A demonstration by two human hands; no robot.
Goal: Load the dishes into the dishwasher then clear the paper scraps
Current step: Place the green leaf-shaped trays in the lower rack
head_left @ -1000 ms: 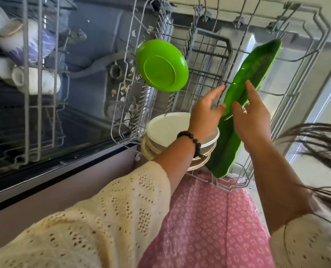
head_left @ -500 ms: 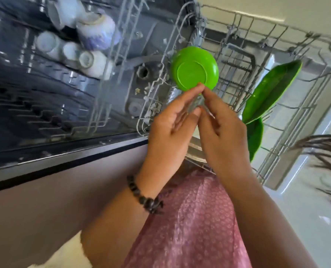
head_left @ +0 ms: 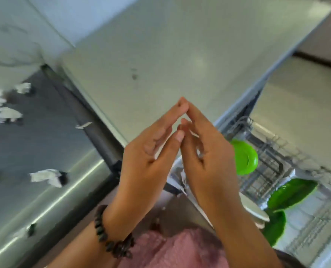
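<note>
Both hands have come up out of the rack since half a second ago, and my view has swung from the dishwasher interior onto the worktop.

1. Nearest: my left hand (head_left: 147, 161), with the dark beaded bracelet (head_left: 113, 238) at its wrist, and my right hand (head_left: 207, 159) meet fingertip to fingertip in front of me. Fingers are straight on both; neither holds anything.

2. Lower right, just beyond my right hand: the pulled-out grey wire dishwasher rack (head_left: 272, 171) carries the round bright-green plastic plate (head_left: 243, 157) on edge, the long green leaf-shaped plastic tray (head_left: 292, 194) leaning, and a stack of cream round plates (head_left: 255, 209). Loading looks complete or close to it; I cannot tell whether other dishes remain outside the view.

3. Left, further off: torn white paper scraps (head_left: 46, 176) lie scattered over the dark grey glossy surface (head_left: 44, 142). Beyond that, the pale grey flat countertop (head_left: 160, 55).

Hazards, as judged:
- The rack stands out beside my legs. Stepping toward the scraps could knock it and topple the tray or plate.
- The scraps are small and light. A fast sweep could scatter them to the floor or into the open machine.
- Damp fingers would make pieces cling or tear.
</note>
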